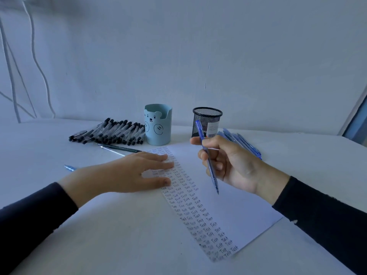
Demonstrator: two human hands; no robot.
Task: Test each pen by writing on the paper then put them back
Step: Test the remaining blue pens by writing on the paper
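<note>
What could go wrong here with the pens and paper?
The left hand lies flat on the paper, fingers over rows of written "Test"; fresh ink might smear. The right hand holds the blue pen tip-down above the blank part; a stray mark is possible. A loose blue pen lies far from the blue pile and could be missed.

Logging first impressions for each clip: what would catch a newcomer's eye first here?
The paper in the middle, one strip packed with columns of handwritten "Test", lies under the flat left hand. Beside it the right hand grips a blue pen, tip down. Behind stand a bear pen holder and a mesh cup, with black pens piled on the left and blue pens on the right.
</note>
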